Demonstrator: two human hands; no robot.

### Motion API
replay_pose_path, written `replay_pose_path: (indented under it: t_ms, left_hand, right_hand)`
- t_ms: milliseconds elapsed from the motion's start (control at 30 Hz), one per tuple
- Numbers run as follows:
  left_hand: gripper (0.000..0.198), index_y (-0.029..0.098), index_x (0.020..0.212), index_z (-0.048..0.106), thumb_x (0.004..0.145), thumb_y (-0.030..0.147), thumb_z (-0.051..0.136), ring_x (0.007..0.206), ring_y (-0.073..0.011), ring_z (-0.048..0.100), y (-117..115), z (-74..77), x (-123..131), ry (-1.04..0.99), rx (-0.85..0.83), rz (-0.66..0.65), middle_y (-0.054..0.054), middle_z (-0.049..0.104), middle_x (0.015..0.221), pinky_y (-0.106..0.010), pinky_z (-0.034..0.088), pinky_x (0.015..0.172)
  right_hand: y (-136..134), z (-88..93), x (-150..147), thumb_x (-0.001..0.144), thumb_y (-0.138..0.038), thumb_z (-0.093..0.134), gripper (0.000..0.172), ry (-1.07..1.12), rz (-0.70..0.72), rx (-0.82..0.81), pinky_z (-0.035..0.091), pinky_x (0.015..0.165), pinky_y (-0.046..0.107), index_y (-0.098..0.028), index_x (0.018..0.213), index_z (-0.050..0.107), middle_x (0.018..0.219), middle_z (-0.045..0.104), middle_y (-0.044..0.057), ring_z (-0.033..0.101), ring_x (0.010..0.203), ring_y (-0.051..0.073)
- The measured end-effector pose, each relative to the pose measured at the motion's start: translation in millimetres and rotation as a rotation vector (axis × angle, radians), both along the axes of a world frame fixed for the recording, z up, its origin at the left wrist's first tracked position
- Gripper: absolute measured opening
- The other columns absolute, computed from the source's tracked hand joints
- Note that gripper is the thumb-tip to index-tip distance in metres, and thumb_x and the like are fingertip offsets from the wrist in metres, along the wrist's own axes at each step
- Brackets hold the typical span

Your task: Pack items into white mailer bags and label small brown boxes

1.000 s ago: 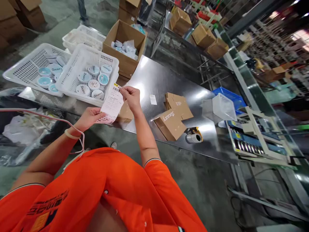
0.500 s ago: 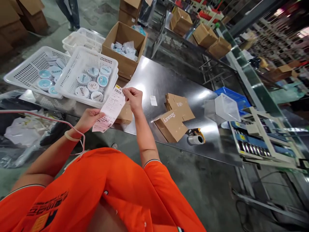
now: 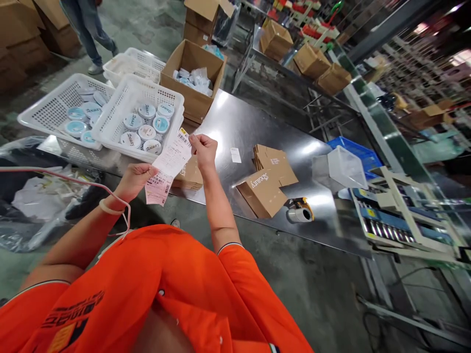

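A long white printed paper slip (image 3: 169,164) is stretched between both my hands above the near edge of the steel table (image 3: 250,127). My right hand (image 3: 203,151) pinches its top corner by the barcode. My left hand (image 3: 136,177) grips its lower part, fingers closed round it. Behind the slip lies a stack of flat brown cartons (image 3: 189,174). Just beyond stands a white basket (image 3: 142,122) with several round tins.
A second white basket (image 3: 66,110) of tins sits to the left. An open cardboard box (image 3: 193,73) stands behind. A made-up brown carton (image 3: 262,192), flat cartons (image 3: 274,159), a tape roll (image 3: 299,214) and a clear tub (image 3: 344,166) lie to the right. A person's legs (image 3: 88,29) at top left.
The slip has slid lower in my left hand, its bottom end now hanging below the fingers. Both hands shifted slightly right. The person at top left walked further into view.
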State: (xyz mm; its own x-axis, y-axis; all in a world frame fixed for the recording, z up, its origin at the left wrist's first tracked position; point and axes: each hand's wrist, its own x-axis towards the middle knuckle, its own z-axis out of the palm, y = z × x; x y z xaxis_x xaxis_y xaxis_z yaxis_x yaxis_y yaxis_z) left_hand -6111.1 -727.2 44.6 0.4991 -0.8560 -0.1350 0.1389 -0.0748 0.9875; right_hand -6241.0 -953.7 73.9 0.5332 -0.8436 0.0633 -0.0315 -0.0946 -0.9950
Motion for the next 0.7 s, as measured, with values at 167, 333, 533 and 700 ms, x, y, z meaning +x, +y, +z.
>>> replay_pose_path:
  t_ms: [167,333,533,700]
  left_hand:
    - [0.044,0.014,0.087,0.085,0.077,0.054,0.100,0.068,-0.0175,0.062,10,1.1,6,0.015,0.084,0.027,-0.007,0.078,0.076,-0.030,0.047,0.065]
    - [0.039,0.012,0.093,0.080,0.085,0.048,0.093,0.065,-0.0131,0.056,27,3.1,17,-0.108,0.147,-0.018,0.000,0.070,0.068,-0.026,0.040,0.062]
    - [0.046,0.004,0.131,0.075,0.099,0.036,0.078,0.055,-0.0121,0.046,30,18.6,25,-0.129,0.212,-0.005,0.008,0.056,0.058,-0.025,0.029,0.056]
    - [0.049,0.008,0.118,0.084,0.085,0.044,0.091,0.062,-0.0148,0.053,25,21.0,31,-0.073,0.274,0.004,0.001,0.071,0.067,-0.025,0.036,0.060]
  right_hand:
    - [-10,1.7,-1,0.101,-0.061,0.082,0.052,-0.035,-0.116,-0.020,0.044,0.061,0.029,-0.026,0.070,0.059,0.060,0.047,-0.006,0.047,0.061,0.014]
    - [-20,1.0,0,0.101,-0.066,0.080,0.052,0.004,-0.106,-0.090,0.047,0.065,0.027,-0.023,0.076,0.065,0.062,0.051,-0.006,0.055,0.066,0.014]
    - [-4,3.1,18,0.105,-0.056,0.076,0.044,0.002,-0.057,-0.129,0.050,0.070,0.029,-0.022,0.079,0.067,0.062,0.055,-0.006,0.055,0.067,0.014]
    - [35,2.9,32,0.097,-0.051,0.082,0.037,0.033,0.135,-0.201,0.050,0.071,0.029,-0.023,0.076,0.072,0.071,0.066,-0.004,0.060,0.073,0.015]
